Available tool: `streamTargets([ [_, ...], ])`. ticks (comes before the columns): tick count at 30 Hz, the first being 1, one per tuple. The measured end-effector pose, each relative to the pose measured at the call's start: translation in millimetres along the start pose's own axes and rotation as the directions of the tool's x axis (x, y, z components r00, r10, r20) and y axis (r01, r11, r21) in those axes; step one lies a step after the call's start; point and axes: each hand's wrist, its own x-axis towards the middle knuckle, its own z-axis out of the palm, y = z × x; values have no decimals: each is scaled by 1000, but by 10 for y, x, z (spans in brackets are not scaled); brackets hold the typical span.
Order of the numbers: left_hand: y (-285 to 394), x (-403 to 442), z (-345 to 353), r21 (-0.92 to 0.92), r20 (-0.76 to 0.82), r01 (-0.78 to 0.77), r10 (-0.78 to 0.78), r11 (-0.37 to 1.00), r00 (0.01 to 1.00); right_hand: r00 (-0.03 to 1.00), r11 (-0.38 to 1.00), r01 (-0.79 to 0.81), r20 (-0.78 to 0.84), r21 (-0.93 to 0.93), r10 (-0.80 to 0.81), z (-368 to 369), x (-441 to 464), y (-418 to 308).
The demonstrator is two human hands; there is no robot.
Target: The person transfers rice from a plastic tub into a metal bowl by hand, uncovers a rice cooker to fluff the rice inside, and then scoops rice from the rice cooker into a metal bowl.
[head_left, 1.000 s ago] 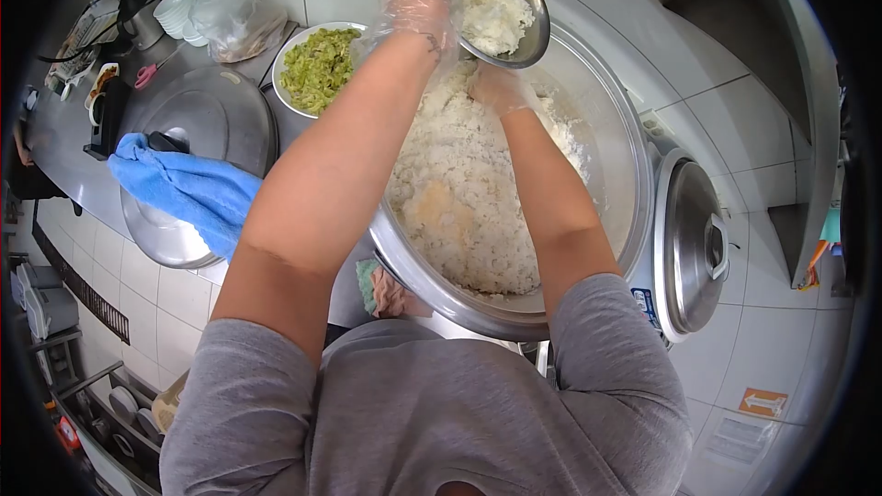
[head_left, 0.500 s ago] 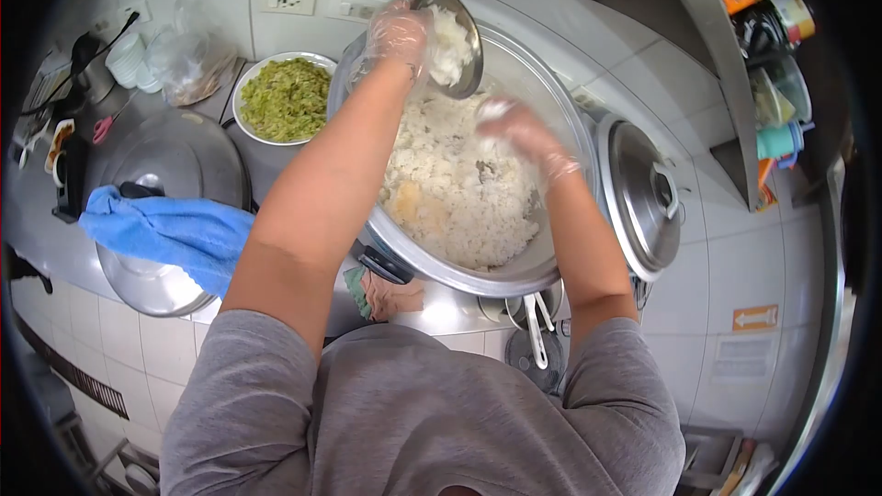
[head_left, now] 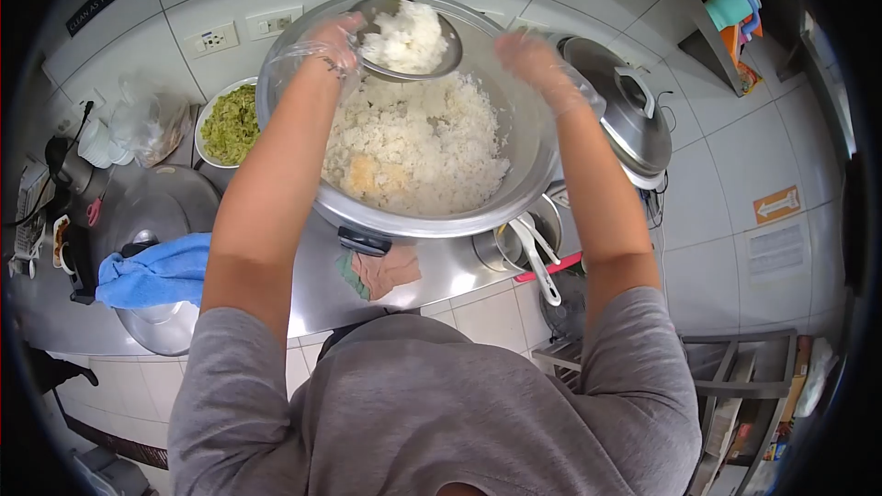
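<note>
A large metal pot [head_left: 533, 152] holds a mass of white rice [head_left: 427, 142] with a yellowish patch. My left hand [head_left: 333, 44], in a clear plastic glove, grips the left rim of a small metal bowl [head_left: 448, 57] over the pot's back part. White rice [head_left: 405, 38] is heaped in that bowl. My right hand [head_left: 531, 53], also gloved, is over the pot's right rim, apart from the bowl. Its fingers look curled and blurred, and what they hold, if anything, cannot be made out.
Left of the pot are a plate of chopped green food [head_left: 230, 126], a large lid [head_left: 175, 207] and a blue towel [head_left: 152, 273]. A lidded cooker [head_left: 620, 110] stands at right. Cloths [head_left: 386, 271] and a pan with white-handled utensils [head_left: 533, 257] lie in front.
My right hand has risen out of the big pot and moved to its right rim. The small bowl, tilted before, is now more level. The camera view has shifted.
</note>
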Motion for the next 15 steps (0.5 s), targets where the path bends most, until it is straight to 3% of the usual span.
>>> streamTargets([
  [1, 64, -89, 12, -74, 2, -57, 58, 996, 998, 935, 935, 79, 351, -346, 52, 9, 23, 119],
  [3, 200, -519, 93, -77, -21, -104, 103, 992, 994, 867, 988, -1, 493, -154, 78, 86, -144, 165],
  [8, 141, -1050, -180, -85, -182, -155, 138, 984, 974, 784, 966, 3, 600, -260, 159, 574, 375, 569],
  [10, 73, -1360, -254, -87, -228, -266, 241, 960, 943, 765, 963, -25, 615, -269, 192, 765, 512, 589],
  [12, -30, -1356, -464, -92, -229, -317, 290, 944, 929, 787, 863, 250, 612, -439, 83, 884, 516, 432],
  [15, -155, -1374, -532, -86, -221, -346, 320, 934, 921, 742, 911, 235, 668, -339, 57, 1038, 660, 668],
])
